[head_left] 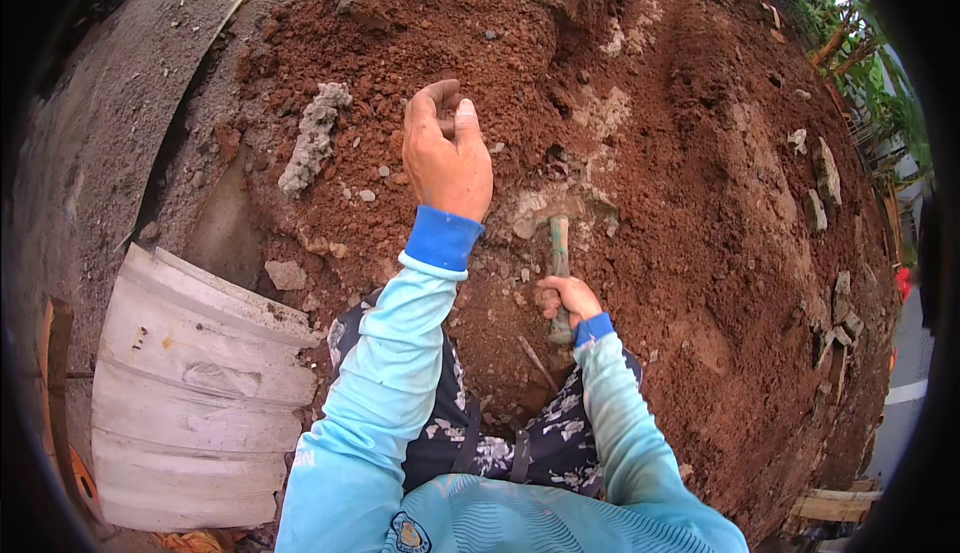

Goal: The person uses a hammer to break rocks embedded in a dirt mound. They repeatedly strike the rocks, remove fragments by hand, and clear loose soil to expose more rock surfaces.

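My left hand is raised over the reddish soil, fingers loosely curved and thumb apart. Nothing shows in it, though part of the palm is turned away. My right hand is wrapped round the worn, greenish handle of a hammer. The handle points away from me, and its far end meets a dusty patch of pale rubble; the head blends into the dirt there and is hard to make out. Left of my left hand lies a lumpy grey chunk of concrete.
A dirty white corrugated sheet lies at the near left, beside a wooden piece. Grey gravelly ground runs along the left. Broken stones and green plants edge the right. A small pale rock sits by the sheet.
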`<act>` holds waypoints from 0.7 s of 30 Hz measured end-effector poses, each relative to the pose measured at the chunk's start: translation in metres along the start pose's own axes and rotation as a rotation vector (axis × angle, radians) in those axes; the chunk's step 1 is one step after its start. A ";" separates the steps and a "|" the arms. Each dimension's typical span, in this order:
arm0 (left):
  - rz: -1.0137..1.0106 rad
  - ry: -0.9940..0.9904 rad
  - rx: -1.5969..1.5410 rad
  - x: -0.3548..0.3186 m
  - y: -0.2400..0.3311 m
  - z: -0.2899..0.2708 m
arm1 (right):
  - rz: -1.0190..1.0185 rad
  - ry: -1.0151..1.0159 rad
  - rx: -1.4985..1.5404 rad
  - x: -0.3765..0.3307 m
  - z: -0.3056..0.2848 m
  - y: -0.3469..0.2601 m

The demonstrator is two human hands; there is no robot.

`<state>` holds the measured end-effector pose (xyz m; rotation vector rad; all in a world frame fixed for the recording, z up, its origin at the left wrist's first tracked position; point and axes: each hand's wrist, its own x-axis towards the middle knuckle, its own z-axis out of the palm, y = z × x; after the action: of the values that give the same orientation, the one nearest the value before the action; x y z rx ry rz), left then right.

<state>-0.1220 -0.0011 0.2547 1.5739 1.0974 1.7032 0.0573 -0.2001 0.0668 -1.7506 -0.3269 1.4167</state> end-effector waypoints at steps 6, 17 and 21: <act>-0.087 -0.022 -0.059 -0.017 -0.004 0.017 | -0.420 0.141 0.223 -0.159 -0.034 -0.112; -0.024 -0.035 -0.050 -0.019 -0.003 -0.011 | -1.519 0.788 0.488 -0.069 -0.016 -0.263; -0.050 -0.039 -0.034 -0.025 -0.002 0.005 | -0.082 0.104 -0.181 0.069 -0.019 0.023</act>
<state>-0.1139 -0.0201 0.2399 1.5394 1.0748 1.6434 0.0903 -0.1769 0.0029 -1.9269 -0.4778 1.2656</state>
